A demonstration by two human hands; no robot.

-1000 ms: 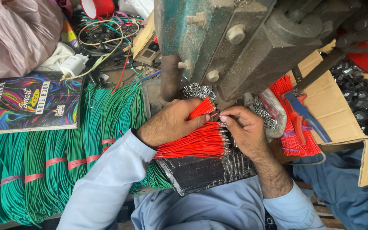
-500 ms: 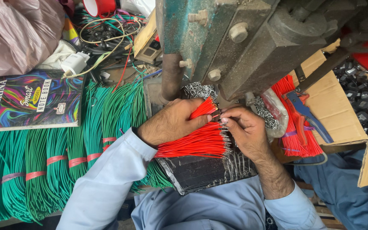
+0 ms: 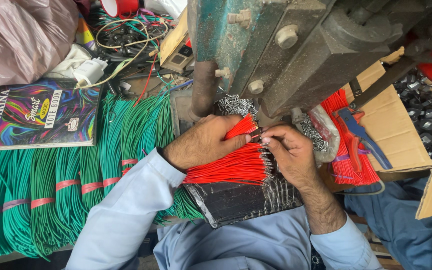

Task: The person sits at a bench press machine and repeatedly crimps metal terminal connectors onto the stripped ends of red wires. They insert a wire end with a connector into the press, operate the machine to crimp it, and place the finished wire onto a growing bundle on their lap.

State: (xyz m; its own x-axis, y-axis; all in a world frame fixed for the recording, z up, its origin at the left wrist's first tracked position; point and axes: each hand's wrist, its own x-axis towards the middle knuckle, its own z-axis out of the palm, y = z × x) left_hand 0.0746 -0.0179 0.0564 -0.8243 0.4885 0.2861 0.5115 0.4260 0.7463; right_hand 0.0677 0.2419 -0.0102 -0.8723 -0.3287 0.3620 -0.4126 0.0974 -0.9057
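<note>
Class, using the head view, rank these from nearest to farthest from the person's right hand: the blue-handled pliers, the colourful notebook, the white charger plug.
1. Blue-handled pliers: just past the right hand, on the cardboard box among red wires.
2. White charger plug: far across the bench, beyond the left hand, above the green wire bundles.
3. Colourful notebook: farthest, at the far left edge.

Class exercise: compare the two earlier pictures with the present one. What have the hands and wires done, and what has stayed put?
Almost nothing moved. The left hand still grips the red wires, and the right hand still pinches at their tips under the press. The green wire bundles, notebook and cardboard box lie as before.
</note>
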